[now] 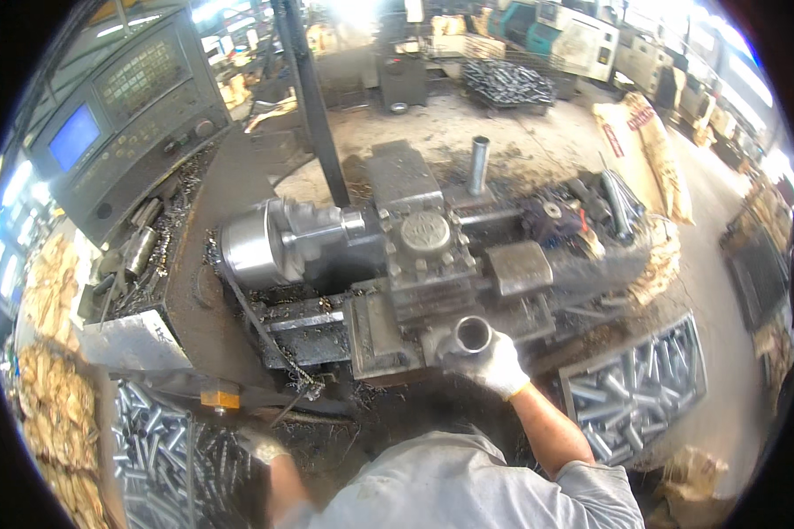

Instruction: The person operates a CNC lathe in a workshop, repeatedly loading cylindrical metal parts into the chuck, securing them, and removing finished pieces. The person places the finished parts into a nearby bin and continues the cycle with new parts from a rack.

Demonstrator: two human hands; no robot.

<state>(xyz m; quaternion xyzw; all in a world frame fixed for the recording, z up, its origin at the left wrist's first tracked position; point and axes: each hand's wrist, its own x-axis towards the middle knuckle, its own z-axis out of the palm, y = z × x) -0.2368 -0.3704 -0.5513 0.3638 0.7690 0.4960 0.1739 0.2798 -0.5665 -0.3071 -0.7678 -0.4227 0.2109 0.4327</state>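
Observation:
My right hand (503, 366), in a whitish glove, is wrapped around a short metal tube (473, 336) at the near edge of the lathe carriage. The tube's open end faces up. Low on the left, my gloved left hand (263, 450) is smeared by motion, and its fingers do not show clearly. It is nearest to a bin of metal tubes (154, 441) and a darker heap of metal pieces (225, 463). Ahead stands the lathe, with its shiny chuck (254, 247) at left and a bolted tool post (425, 234) in the middle.
Another tube (479, 165) stands upright behind the tool post. A crate of tubes (635, 388) sits at right. The control panel (128, 110) rises at far left, beside a dark post (313, 106). Metal chips (304, 379) hang off the lathe's near edge. Sacks (648, 154) stand beyond its right end.

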